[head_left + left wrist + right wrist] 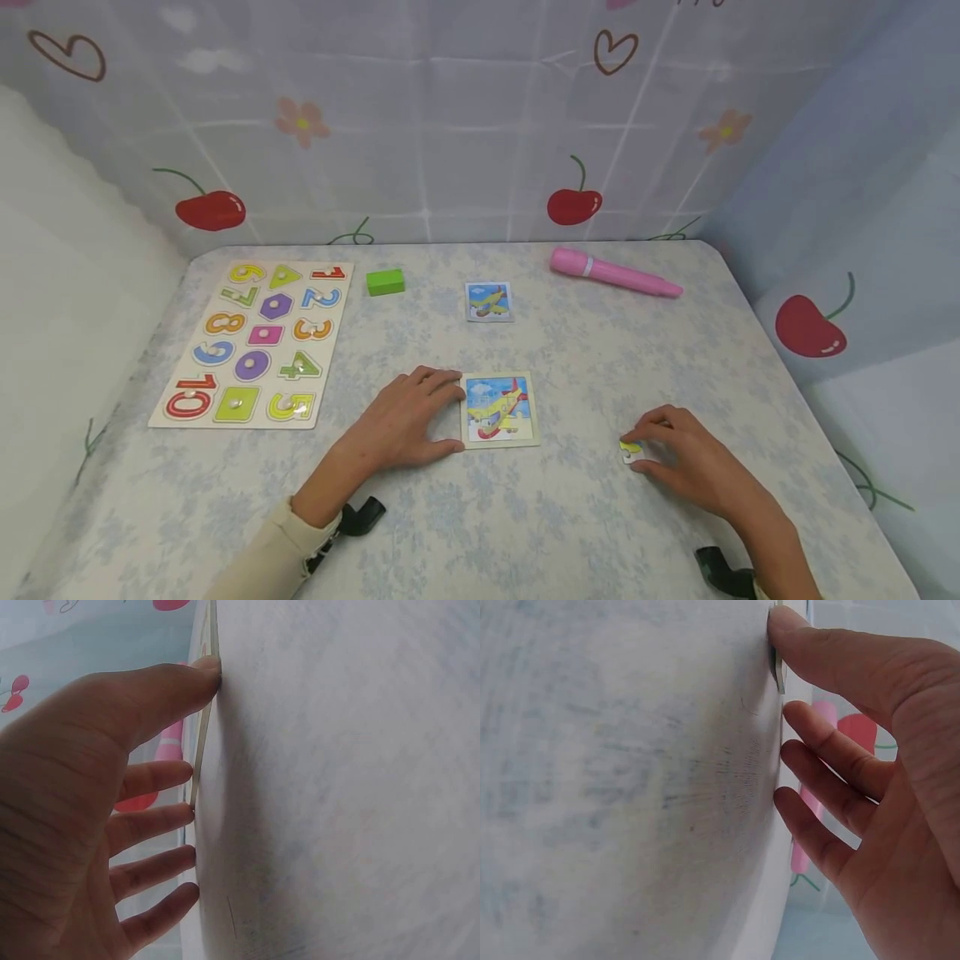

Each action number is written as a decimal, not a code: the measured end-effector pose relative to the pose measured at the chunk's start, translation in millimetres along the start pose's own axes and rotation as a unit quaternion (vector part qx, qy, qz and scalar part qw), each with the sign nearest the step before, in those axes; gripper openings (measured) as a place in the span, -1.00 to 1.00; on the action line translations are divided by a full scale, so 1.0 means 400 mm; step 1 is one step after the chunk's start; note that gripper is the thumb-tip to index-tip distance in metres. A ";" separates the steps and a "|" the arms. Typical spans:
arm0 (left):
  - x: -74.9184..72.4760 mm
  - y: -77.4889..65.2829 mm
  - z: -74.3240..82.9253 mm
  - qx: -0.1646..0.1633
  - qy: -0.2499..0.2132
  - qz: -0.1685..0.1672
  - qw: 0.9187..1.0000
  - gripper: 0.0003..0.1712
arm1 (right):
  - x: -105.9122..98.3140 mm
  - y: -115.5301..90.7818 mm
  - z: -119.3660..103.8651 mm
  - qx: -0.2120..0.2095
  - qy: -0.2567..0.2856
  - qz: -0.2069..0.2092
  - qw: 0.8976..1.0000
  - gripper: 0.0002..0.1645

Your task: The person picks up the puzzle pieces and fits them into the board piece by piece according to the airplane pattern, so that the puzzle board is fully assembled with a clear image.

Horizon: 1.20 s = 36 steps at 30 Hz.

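A small square jigsaw puzzle (498,410) with a yellow airplane picture lies in its pale frame at mid-table. My left hand (408,421) rests at the frame's left side, thumb by the lower corner and fingertips along the edge. In the left wrist view the thumb (176,686) touches the frame's rim and the fingers are spread. Off to the right, my right hand (686,458) pinches a yellow and white puzzle piece (631,452) between thumb and index finger, low over the table. The right wrist view shows the piece (781,679) edge-on under the thumb.
Behind the puzzle lies a small airplane picture card (489,301). A green block (386,282) sits to its left, beside a number and shape board (157,419). At the back right is a pink microphone-like stick (618,273). A printed curtain (465,167) hangs behind the table.
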<state>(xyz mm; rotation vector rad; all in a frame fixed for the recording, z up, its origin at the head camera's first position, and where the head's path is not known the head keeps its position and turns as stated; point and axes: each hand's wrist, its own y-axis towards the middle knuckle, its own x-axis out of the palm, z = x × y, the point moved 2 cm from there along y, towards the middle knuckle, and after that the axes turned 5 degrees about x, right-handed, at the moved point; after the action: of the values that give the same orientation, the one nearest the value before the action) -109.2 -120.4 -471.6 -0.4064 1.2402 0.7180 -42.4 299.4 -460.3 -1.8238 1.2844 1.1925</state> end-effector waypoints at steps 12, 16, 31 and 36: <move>0.001 0.000 0.000 0.003 -0.003 0.003 1.000 -0.22 | 0.013 0.030 -0.023 -0.050 0.004 0.024 0.998 -0.51; 0.002 0.000 0.000 0.001 -0.004 0.002 1.000 -0.22 | 0.019 0.048 -0.043 -0.041 0.007 0.010 0.999 -0.55; -0.001 -0.001 0.001 0.002 -0.003 0.003 1.000 -0.23 | 0.052 0.126 -0.125 -0.065 0.000 -0.005 0.998 -0.63; -0.003 -0.001 0.000 -0.001 -0.007 -0.001 1.000 -0.24 | 0.067 0.147 -0.154 -0.082 0.002 -0.009 0.997 -0.62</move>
<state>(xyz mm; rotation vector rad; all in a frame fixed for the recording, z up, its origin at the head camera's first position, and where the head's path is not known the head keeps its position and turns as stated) -109.0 -120.9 -470.5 -0.4029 1.2260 0.7192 -73.9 216.0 -458.0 -1.9489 1.2000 1.3190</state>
